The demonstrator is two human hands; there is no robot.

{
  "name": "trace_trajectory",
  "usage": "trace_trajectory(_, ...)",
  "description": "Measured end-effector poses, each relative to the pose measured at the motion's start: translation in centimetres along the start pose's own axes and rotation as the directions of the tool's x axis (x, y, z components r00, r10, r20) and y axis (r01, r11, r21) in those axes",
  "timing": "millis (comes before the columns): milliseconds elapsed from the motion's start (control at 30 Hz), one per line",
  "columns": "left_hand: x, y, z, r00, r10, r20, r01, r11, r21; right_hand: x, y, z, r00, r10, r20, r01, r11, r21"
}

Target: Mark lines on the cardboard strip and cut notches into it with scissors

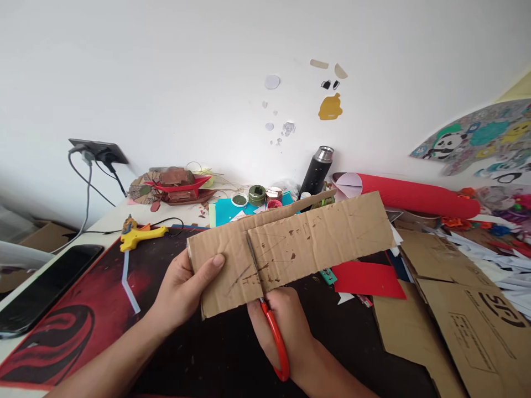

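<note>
Apparently mid-cut, the left hand (186,284) is pinching a cardboard strip (327,237) at left while the right hand (288,315) is gripping red-handled scissors (282,354) across it, closing them likely needing steadiness.

Your left hand (185,287) grips the cardboard (311,240) at its left end; your right hand (292,318) holds scissors (279,342), blade across it. A glue gun (140,237) lies near the mat's far-left corner, a phone (50,287) along the mat (207,359)'s left edge.

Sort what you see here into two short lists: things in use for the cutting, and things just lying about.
In use:
- red-handled scissors, blades across the cardboard
- cardboard strip, being cut

Apparently just lying about:
- yellow glue gun
- black flask
- paint pots
- red sheet
- red roll
</note>
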State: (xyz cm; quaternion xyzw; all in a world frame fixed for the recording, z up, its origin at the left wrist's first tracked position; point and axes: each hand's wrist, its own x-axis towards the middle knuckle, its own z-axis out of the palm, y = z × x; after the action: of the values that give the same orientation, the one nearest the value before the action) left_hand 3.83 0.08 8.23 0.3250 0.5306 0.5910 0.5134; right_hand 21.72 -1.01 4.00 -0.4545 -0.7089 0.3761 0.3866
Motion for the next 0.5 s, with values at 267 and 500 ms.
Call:
trace_trajectory(267,0.16,-0.15,-0.14,1.000,-0.014,0.016,0.014,1.000,0.002,0.35,0.84,0.12,0.999,0.031,0.009,-0.031,1.000,-0.001)
trace_trajectory(500,0.15,-0.10,-0.13,0.996,-0.086,0.023,0.087,0.995,-0.043,0.53,0.70,-0.33,0.998,-0.012,0.058,0.012,1.000,0.005)
